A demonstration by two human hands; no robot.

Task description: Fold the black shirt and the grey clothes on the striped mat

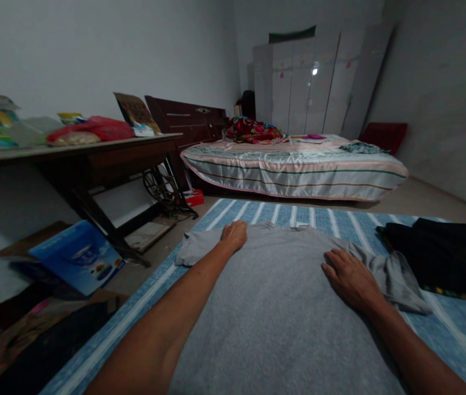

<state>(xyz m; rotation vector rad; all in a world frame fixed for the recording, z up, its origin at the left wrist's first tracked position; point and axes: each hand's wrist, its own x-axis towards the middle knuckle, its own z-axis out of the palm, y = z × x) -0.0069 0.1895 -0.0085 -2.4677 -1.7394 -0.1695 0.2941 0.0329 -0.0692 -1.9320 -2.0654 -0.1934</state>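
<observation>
Blue striped sheet (257,211) is lying under a grey shirt (274,296), which is spreading flat in front of me with its collar pointing away. I am resting my left hand (235,235) on the shirt's far left shoulder, fingers curling down onto the cloth; I cannot tell whether they are pinching it. I am pressing my right hand (350,277) flat and open on the shirt beside its right sleeve, gripping nothing. Right of the shirt a black cloth (442,252) is lying on the sheet. Beyond the shirt a bed (298,167) is standing, and left of the shirt a table (93,153).
</observation>
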